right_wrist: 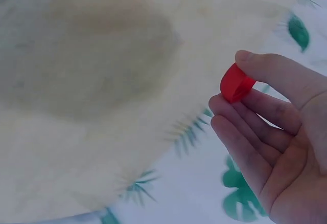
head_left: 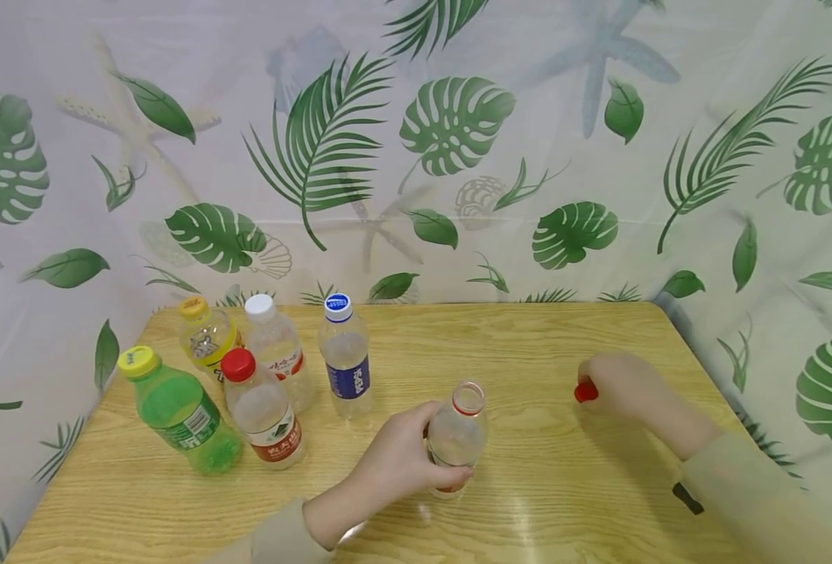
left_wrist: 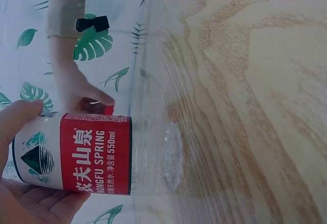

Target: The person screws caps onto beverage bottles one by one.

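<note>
My left hand [head_left: 405, 454] grips a clear plastic bottle [head_left: 458, 431] round its body. The bottle is uncapped, with a red ring at its neck, and it stands upright on the table or just over it; I cannot tell which. In the left wrist view the red and white label of the bottle [left_wrist: 94, 152] shows, with the thumb and fingers [left_wrist: 48, 203] around it. Off to the right, my right hand [head_left: 616, 384] pinches a red bottle cap [head_left: 585, 391] between thumb and fingers above the table. The right wrist view shows the cap [right_wrist: 236, 83] at the fingertips.
At the left of the wooden table [head_left: 529, 337] stand several capped bottles: a green one [head_left: 183, 415], a yellow-capped one [head_left: 208, 337], a white-capped one [head_left: 278, 352], a red-capped one [head_left: 261, 415] and a blue-capped one [head_left: 346, 360]. A leaf-patterned sheet [head_left: 416, 157] hangs behind.
</note>
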`<state>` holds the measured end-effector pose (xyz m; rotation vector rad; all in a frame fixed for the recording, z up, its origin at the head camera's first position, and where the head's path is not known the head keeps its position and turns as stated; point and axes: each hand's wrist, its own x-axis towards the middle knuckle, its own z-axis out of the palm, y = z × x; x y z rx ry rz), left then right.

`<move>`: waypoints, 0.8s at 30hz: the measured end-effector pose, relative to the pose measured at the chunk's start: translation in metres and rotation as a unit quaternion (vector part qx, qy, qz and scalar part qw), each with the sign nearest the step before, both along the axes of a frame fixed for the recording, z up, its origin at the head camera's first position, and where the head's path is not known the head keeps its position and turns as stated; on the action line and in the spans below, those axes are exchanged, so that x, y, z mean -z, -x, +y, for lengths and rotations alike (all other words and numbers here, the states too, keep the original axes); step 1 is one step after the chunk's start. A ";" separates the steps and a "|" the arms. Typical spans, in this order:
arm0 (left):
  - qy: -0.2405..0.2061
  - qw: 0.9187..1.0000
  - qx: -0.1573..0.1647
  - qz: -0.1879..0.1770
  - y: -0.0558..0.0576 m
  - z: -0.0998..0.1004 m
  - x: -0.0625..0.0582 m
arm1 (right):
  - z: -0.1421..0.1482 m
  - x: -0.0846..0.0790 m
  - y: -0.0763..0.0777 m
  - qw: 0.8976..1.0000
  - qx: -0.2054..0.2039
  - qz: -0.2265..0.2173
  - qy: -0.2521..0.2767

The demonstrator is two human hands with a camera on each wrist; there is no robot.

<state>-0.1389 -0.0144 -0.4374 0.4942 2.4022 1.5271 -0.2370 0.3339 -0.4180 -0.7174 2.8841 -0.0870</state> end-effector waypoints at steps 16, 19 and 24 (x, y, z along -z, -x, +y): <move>-0.006 1.000 0.000 -0.010 0.002 0.000 -0.003 | -0.039 -0.073 -0.005 0.996 -0.041 0.063 0.046; -0.008 1.000 0.000 -0.009 0.002 0.001 -0.003 | -0.044 -0.082 -0.007 0.995 -0.047 0.076 0.052; -0.003 1.000 -0.003 -0.005 0.002 0.002 -0.004 | -0.054 -0.096 -0.012 0.991 -0.060 0.102 0.058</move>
